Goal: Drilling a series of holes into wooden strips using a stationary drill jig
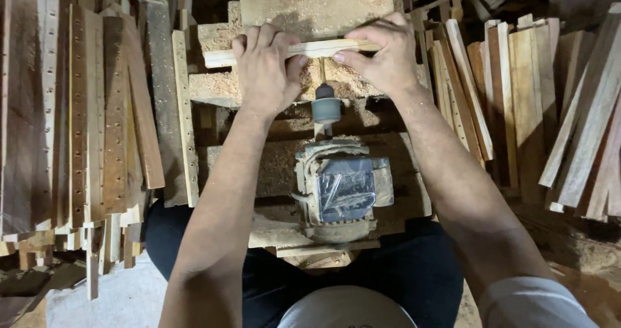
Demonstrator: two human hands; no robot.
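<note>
Wood strip (pixel 323 48) lies left-right (both hands gripping), crosswise to drill bit (pixel 321 69).

Dim overhead light, dark shadowed corners, sharp focus.

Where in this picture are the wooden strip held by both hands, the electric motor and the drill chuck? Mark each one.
wooden strip (pixel 320 47): head view, bare middle between the two hands.
electric motor (pixel 343 189): head view, dark wrapped top of its body.
drill chuck (pixel 325 108): head view, grey collar on the motor's shaft.
</note>
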